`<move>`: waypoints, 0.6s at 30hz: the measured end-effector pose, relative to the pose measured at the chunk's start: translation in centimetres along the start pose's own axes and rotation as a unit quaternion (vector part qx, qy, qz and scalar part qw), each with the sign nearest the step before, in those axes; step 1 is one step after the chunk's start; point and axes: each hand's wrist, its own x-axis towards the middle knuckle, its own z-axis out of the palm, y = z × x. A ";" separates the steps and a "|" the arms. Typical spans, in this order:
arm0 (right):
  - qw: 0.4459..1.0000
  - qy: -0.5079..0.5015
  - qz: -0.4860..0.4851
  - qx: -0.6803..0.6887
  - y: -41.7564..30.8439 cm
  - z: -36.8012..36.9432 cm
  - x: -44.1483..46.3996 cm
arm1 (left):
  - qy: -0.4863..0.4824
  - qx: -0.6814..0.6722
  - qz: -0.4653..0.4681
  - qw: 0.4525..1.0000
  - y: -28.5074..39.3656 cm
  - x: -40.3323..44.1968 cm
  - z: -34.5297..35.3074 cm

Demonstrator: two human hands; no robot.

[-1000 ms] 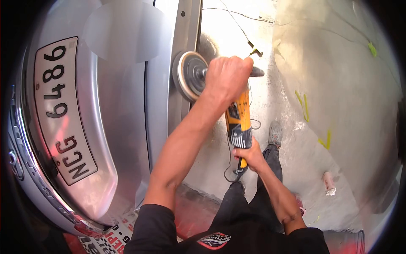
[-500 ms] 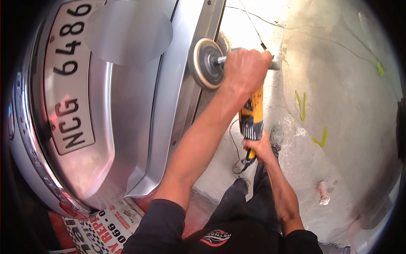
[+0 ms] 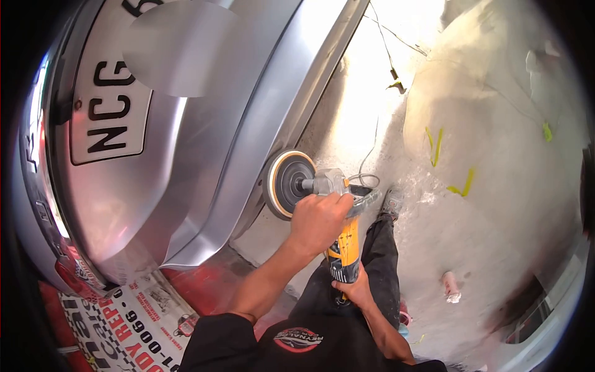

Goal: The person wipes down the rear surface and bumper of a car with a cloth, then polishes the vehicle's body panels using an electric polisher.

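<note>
A yellow-and-black polisher (image 3: 349, 240) is held in both hands beside a silver car panel (image 3: 204, 180). My left hand (image 3: 320, 222) is wrapped round its front grip, close behind the tool's head. Lower down, my right hand (image 3: 355, 289) grips the rear of the body. The round polishing pad (image 3: 290, 184), with a pale rim and a dark backing plate, faces the lower edge of the panel. Whether pad and panel touch, I cannot tell. My fingers hide part of the tool's head and rear end.
A licence plate (image 3: 108, 127) is fixed to the car at left. A printed banner (image 3: 133, 316) lies below it. A power cord (image 3: 376, 146) runs along the concrete floor (image 3: 427, 235), with yellow-green tape marks (image 3: 462, 185) and a small pinkish cylinder (image 3: 451, 287) at right.
The polisher and both hands have come down and closer to my body, the pad moving along the panel's edge. My view of the car and floor has also shifted.
</note>
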 end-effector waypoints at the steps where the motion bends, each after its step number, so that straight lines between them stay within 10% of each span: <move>1: 0.998 0.020 -0.026 -0.050 -1.8 -0.2 -0.4 | 0.027 -0.013 0.001 1.000 0.0 -0.4 -0.9; 18: 0.806 -0.008 -0.138 -0.576 -32.2 -1.9 -0.1 | 0.430 -0.188 -0.290 0.834 -3.4 -4.7 -8.8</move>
